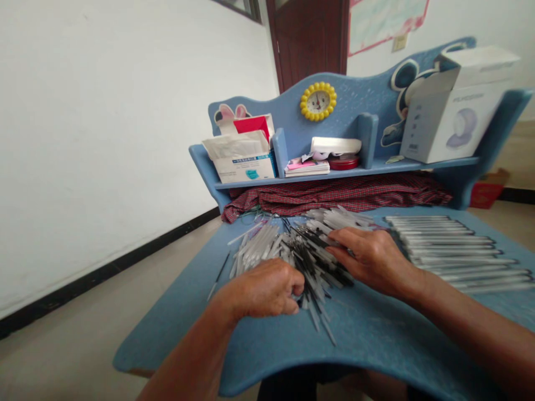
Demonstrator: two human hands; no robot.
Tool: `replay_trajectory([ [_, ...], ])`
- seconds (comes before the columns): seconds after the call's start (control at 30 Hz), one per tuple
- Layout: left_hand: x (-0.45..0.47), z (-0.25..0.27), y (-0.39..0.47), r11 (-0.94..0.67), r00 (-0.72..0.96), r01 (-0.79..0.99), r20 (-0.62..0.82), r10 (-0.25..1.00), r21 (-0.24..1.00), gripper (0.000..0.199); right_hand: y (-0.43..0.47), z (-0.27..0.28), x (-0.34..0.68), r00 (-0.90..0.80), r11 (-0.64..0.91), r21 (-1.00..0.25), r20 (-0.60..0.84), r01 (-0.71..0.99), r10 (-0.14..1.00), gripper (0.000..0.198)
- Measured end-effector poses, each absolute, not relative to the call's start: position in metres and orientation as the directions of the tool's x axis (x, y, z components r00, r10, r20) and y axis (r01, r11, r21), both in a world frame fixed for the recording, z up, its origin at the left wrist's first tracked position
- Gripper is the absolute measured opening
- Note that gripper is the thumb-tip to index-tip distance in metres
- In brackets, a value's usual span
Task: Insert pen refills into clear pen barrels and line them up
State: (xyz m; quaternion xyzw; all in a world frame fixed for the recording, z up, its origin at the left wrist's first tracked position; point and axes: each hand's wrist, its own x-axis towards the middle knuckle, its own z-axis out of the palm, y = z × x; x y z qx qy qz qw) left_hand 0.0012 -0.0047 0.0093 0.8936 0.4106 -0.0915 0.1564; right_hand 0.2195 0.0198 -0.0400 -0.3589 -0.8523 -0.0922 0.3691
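Note:
A loose heap of pen parts [309, 262] lies in the middle of the blue desk, with black pieces among whitish see-through tubes. At the heap's near left edge, my left hand [267, 287] is closed with its fingers curled in. Whatever it may hold is hidden by the fingers. My right hand [371, 259] reaches into the heap's right side. Its thumb and forefinger are stretched out and apart, touching or close to the dark pieces. Whitish tubes [259, 248] lie beyond my left hand, and more tubes [338, 217] lie at the back.
Pens in a row [451, 250] lie side by side at the right. A single thin refill [219, 273] lies at the left. Behind are a folded checked cloth [334, 195] and a shelf [384, 165] with a mask box [246, 167] and a white carton [455, 106].

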Motion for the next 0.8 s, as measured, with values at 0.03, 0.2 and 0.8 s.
replay_trajectory([
  [0.03, 0.002, 0.009, -0.005, -0.618, 0.65, 0.759, -0.295, 0.7, 0.206, 0.01, 0.02, -0.04, 0.22, -0.472, 0.726, -0.109, 0.693, 0.679, 0.546, 0.016],
  [0.2, 0.005, 0.004, -0.004, -0.618, 0.677, 0.736, -0.276, 0.683, 0.275, 0.011, 0.019, -0.039, 0.219, -0.464, 0.726, -0.122, 0.695, 0.677, 0.549, 0.017],
  [0.8, 0.006, 0.002, -0.001, -0.277, 0.287, 0.425, 0.162, 0.944, 0.862, 0.011, 0.008, -0.036, 0.211, -0.569, 0.788, -0.062, 0.658, 0.613, 0.494, 0.019],
])
